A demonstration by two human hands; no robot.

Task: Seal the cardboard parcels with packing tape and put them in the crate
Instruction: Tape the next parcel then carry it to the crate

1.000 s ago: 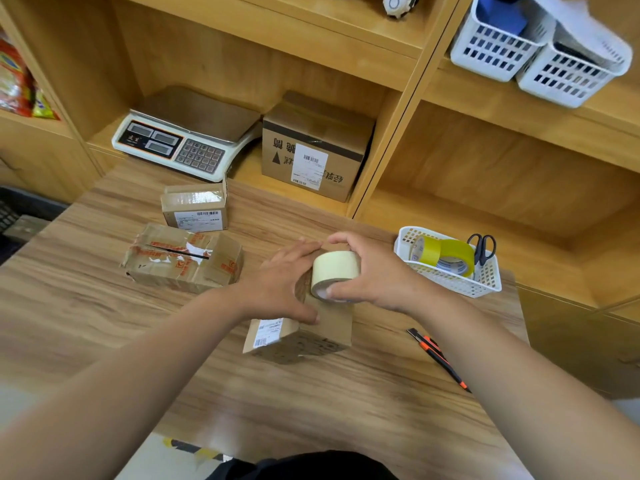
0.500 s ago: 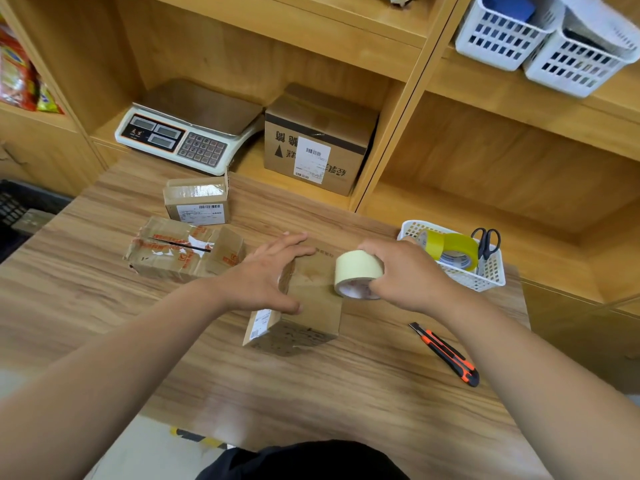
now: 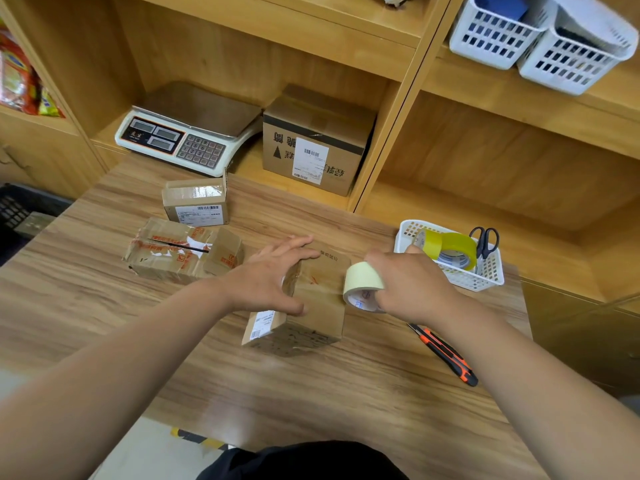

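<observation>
Centre of view: parcel (image 3: 322, 299) on table (image 3: 311, 393). Flat on its top, left hand (image 3: 273, 275), fingers straight and spread, pressing down. At its 3 o'clock edge, right hand (image 3: 412, 285) curled round pale tape roll (image 3: 362, 282), roll against the cardboard. At 10 o'clock torn parcel (image 3: 180, 252), labelled parcel (image 3: 195, 202) beyond it. At 9 o'clock, off the table, dark crate (image 3: 15, 209). At 4 o'clock utility knife (image 3: 446, 355)
</observation>
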